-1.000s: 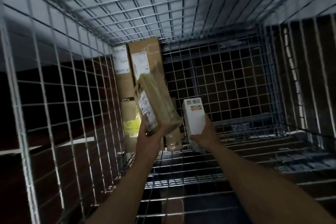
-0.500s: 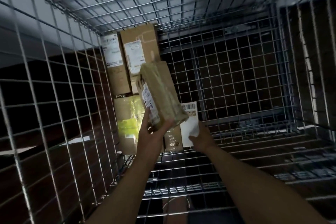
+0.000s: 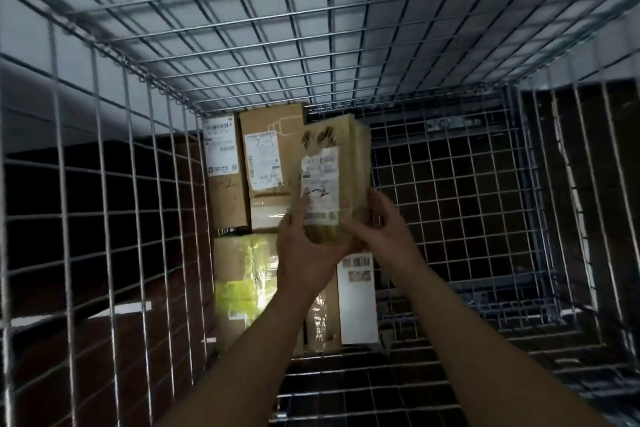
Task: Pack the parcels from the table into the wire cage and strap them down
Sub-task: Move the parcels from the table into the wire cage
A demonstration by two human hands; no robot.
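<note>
Inside the cage (image 3: 114, 204), both hands grip one brown parcel (image 3: 337, 152) among the stacked boxes (image 3: 266, 163): left hand (image 3: 306, 253) cupping its lower left edge, right hand (image 3: 384, 229) wrapping its right side.

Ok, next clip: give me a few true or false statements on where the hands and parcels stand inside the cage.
1. Both hands hold one taped brown parcel. True: left hand and right hand share the grip on it.
2. The white box is in the right hand. False: it lies in the cage, below the hands.
3. Parcels are stacked along the cage's left side. True.
4. The cage's right part is full. False: only bare wire mesh shows there.
5. A strap crosses the parcels. False: none is visible.
</note>
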